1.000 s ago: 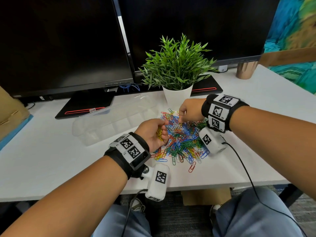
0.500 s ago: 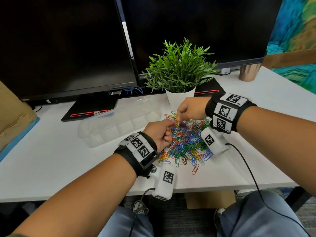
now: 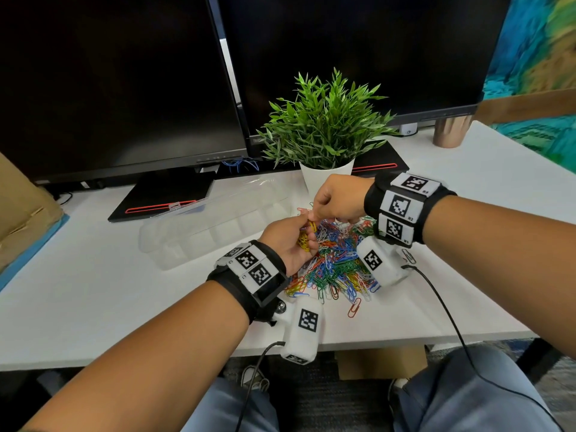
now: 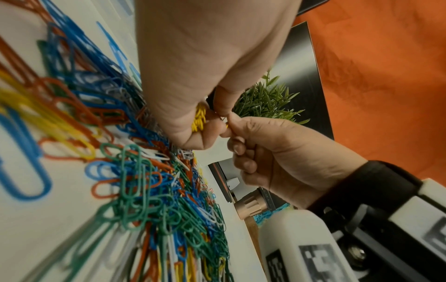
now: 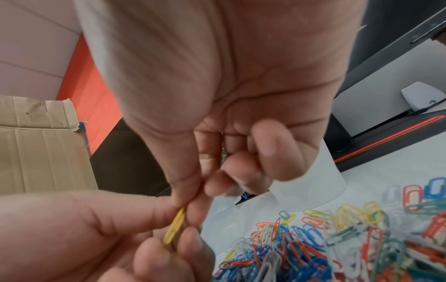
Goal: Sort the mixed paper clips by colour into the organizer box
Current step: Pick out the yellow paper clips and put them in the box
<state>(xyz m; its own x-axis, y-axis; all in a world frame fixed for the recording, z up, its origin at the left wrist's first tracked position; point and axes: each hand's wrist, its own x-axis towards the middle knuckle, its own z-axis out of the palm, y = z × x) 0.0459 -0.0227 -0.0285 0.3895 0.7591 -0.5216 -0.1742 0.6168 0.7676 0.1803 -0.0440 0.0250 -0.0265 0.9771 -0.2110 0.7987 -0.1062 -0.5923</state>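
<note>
Since half a second ago, the right hand [image 3: 335, 199] has brought a single yellow paper clip [image 5: 174, 227] to the left hand [image 3: 288, 241]; the two hands now meet above the near-left part of the pile of mixed paper clips [image 3: 339, 263]. The right grip is narrow, thumb and forefinger pinching the single clip by one end. The left grip is curled around a bunch of yellow paper clips [image 3: 304, 240] held in its palm, with its thumb touching the incoming clip. A second ago the hands were apart and the right hand was down on the pile.

The pile, in blue, green, red, yellow and white, lies on the white worktop [image 3: 103, 291] between the two wrists. The clear organizer box [image 3: 199, 227] lies just left of the pile with its lid open toward the back; its compartments look empty, though the clear plastic makes this hard to tell. A potted green plant [image 3: 324, 135] stands behind the pile. Two dark monitors [image 3: 118, 82] fill the back. A copper-coloured cup [image 3: 450, 132] stands at far right, and a cardboard box [image 3: 21, 213] sits at the left edge.
</note>
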